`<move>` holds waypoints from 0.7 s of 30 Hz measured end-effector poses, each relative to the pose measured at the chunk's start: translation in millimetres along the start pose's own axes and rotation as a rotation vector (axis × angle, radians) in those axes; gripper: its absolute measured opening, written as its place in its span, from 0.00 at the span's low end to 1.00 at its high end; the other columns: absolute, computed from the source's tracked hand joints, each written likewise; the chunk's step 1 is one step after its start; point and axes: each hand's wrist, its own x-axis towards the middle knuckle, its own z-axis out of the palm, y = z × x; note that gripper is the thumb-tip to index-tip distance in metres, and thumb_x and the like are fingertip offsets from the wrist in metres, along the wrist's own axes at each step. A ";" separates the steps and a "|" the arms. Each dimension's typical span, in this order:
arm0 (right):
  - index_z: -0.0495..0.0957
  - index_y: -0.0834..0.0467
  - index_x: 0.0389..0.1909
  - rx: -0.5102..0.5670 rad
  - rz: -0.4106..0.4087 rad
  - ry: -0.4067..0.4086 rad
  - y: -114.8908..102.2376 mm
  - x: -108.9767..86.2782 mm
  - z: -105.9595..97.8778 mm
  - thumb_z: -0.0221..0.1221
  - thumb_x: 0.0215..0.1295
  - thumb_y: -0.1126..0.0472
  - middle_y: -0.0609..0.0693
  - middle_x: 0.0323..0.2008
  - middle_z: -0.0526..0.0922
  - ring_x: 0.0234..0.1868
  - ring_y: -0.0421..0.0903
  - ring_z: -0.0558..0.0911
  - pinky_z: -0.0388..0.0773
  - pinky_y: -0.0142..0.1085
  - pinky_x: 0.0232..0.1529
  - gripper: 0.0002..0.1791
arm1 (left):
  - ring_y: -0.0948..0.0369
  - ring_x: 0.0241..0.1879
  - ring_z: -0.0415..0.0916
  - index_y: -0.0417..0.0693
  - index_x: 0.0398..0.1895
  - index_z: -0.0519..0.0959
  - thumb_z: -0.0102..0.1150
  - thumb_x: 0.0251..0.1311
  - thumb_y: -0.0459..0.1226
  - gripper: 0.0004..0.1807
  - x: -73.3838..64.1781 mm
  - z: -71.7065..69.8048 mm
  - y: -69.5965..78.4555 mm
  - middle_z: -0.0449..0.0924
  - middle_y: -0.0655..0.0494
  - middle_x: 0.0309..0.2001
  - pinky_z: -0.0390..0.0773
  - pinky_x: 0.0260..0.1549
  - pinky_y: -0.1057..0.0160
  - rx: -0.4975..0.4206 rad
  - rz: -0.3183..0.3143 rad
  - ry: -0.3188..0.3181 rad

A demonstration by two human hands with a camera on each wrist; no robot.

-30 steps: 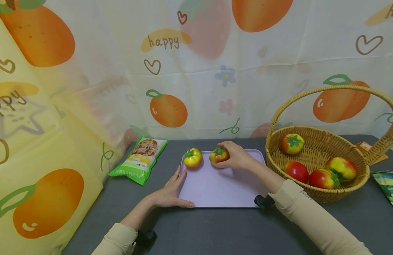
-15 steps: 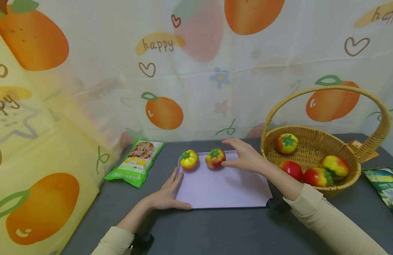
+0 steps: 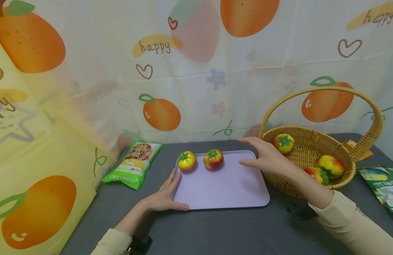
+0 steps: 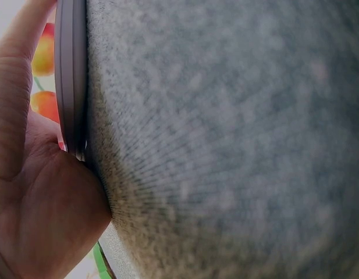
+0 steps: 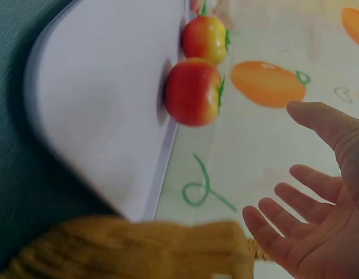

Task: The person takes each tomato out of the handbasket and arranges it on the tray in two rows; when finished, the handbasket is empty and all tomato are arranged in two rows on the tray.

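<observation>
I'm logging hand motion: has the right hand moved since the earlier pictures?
Yes: in the head view, the right hand has moved rightward relative to the tray, toward the basket.

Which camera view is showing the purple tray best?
The head view: the purple tray appears nearly whole, the left hand hiding a little edge. The left wrist view shows just a strip of its rim; the right wrist view crops it at the top.

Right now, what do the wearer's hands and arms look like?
Left hand and right hand: bare, no gloves visible. Long cream fabric sleeves end in wide cuffs. A black wrist-worn piece shows at the left wrist, a similar black piece at the right. No cables visible.
</observation>
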 end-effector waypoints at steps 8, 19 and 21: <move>0.73 0.59 0.63 -0.045 0.011 0.031 14.8 -19.1 -26.9 0.69 0.59 0.53 0.59 0.59 0.76 0.57 0.58 0.74 0.75 0.55 0.51 0.32 | 0.40 0.74 0.28 0.49 0.79 0.38 0.69 0.45 0.64 0.67 -0.5 -1.1 0.5 0.18 0.45 0.77 0.42 0.65 0.32 -0.001 0.002 0.001; 0.80 0.56 0.52 -0.120 0.051 0.097 46.0 -32.3 -69.2 0.67 0.61 0.54 0.57 0.51 0.81 0.50 0.58 0.80 0.76 0.57 0.46 0.20 | 0.39 0.74 0.28 0.47 0.79 0.39 0.69 0.45 0.64 0.67 -0.3 -0.3 0.7 0.19 0.43 0.76 0.42 0.65 0.33 0.005 0.009 -0.005; 0.80 0.58 0.53 -0.141 0.077 0.074 52.0 -30.6 -75.1 0.66 0.62 0.54 0.60 0.51 0.81 0.50 0.60 0.80 0.75 0.58 0.47 0.20 | 0.39 0.74 0.28 0.47 0.79 0.39 0.69 0.46 0.63 0.67 0.0 -0.2 1.0 0.19 0.43 0.76 0.42 0.65 0.33 0.001 0.009 -0.008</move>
